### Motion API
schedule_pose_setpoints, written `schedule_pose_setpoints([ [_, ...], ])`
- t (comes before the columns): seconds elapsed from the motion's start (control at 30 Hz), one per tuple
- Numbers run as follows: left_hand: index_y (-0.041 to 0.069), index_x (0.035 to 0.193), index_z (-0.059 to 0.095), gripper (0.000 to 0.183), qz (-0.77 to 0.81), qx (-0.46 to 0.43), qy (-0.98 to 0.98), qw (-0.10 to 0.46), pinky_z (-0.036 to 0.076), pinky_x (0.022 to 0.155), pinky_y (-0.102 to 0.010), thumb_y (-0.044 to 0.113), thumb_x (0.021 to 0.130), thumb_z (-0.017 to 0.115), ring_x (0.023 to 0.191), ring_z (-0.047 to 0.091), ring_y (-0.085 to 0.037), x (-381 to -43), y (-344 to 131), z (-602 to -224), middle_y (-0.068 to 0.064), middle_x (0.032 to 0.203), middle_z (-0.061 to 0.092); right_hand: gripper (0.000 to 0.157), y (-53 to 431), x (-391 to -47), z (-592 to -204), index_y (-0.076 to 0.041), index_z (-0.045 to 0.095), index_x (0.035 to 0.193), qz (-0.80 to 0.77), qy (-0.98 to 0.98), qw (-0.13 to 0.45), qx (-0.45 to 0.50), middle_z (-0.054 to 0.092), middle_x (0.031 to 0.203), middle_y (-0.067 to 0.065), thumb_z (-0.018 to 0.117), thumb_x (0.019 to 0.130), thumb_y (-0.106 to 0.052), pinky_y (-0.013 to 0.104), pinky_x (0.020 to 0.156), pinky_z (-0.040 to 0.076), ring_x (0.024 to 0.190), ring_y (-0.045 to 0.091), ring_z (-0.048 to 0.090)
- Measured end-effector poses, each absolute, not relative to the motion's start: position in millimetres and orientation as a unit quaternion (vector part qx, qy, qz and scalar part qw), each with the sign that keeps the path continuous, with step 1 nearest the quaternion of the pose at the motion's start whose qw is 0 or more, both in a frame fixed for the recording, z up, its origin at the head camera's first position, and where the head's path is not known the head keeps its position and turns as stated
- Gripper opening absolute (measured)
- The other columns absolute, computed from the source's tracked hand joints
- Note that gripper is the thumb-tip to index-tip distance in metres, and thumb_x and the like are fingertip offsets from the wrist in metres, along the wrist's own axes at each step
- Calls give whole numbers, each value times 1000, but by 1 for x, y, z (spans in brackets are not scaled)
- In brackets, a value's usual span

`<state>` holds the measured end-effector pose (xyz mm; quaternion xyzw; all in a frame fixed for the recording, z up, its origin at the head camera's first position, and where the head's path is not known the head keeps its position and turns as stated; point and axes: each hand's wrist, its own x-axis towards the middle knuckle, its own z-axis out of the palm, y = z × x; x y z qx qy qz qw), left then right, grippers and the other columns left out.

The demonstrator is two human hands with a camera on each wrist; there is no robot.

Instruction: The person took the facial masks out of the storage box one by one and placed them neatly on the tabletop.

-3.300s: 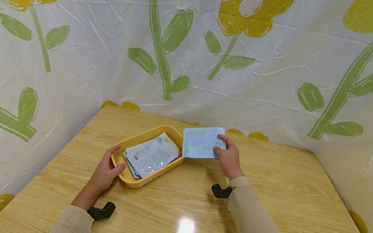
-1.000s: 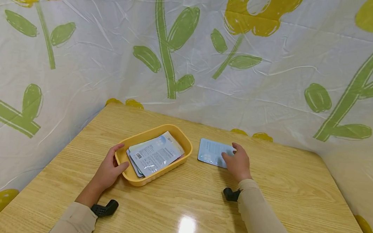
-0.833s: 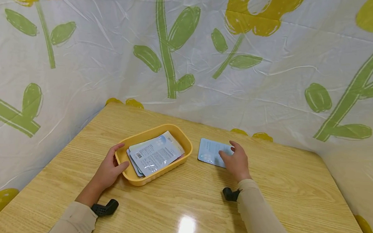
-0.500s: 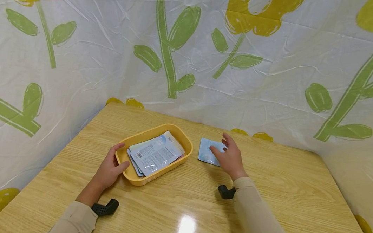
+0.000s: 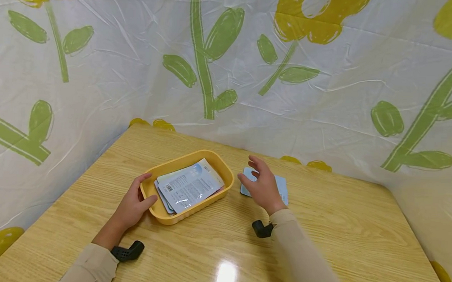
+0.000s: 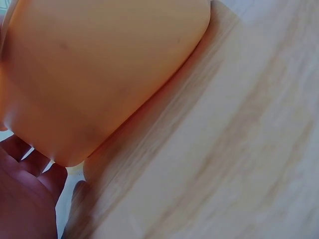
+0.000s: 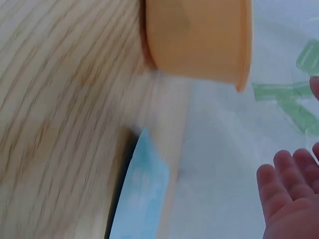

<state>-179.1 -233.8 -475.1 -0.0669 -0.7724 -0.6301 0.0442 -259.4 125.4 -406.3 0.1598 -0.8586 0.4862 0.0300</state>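
My left hand (image 5: 129,207) grips the left end of a yellow plastic tray (image 5: 191,216), thumb over the rim. In the left wrist view its fingers (image 6: 35,164) lie against the outer wall of the tray (image 6: 104,74). Several flat printed packets (image 5: 190,187) lie stacked inside, the top one pale with a barcode. Right of the tray, a light blue packet (image 5: 282,188) rests flat on the table, partly hidden by my right hand (image 5: 262,187). That hand hovers above it with spread fingers, holding nothing. The right wrist view shows the blue packet (image 7: 142,194) below the hand.
A wooden table (image 5: 332,240) carries everything. A white cloth with printed flowers (image 5: 119,58) hangs behind and at both sides. Each wrist wears a black device, the left one (image 5: 128,251) and the right one (image 5: 262,229).
The right hand held the blue packet beside the tray, laid it on the table and let go. It has since moved left toward the tray. The left hand stays on the tray.
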Motion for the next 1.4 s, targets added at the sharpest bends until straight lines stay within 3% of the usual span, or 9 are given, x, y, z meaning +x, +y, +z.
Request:
schedule_pose_setpoints([
  [0.37, -2, 153, 19, 68, -613, -50, -788, 39, 37, 96, -11, 5, 97, 57, 142, 31, -40, -174, -233, -472, -26, 159, 18, 64, 93, -257, -406, -1, 41, 149, 475, -853, 1, 218, 43, 150, 16, 70, 94, -15, 46, 108, 40, 136, 31, 44],
  [0.73, -2, 153, 20, 68, -618, -54, -783, 42, 39, 93, -8, 4, 97, 58, 141, 32, -42, -175, -233, -472, -27, 159, 18, 62, 64, -262, -405, 3, 46, 145, 426, -865, -57, 258, 50, 144, 17, 71, 92, -19, 50, 106, 41, 130, 32, 48],
  [1.23, -2, 153, 20, 68, -623, -55, -779, 44, 41, 91, -9, 3, 96, 58, 139, 35, -42, -176, -233, -471, -28, 158, 19, 67, 46, -261, -399, -8, 46, 148, 313, -908, -112, 256, 49, 147, 10, 72, 90, -29, 43, 107, 42, 130, 28, 50],
  [1.4, -3, 152, 20, 68, -627, -58, -776, 43, 42, 90, -10, 1, 96, 58, 139, 35, -43, -175, -232, -471, -29, 158, 19, 71, 37, -263, -398, -4, 44, 149, 251, -924, -123, 260, 47, 150, 10, 72, 89, -30, 42, 111, 37, 133, 28, 47],
])
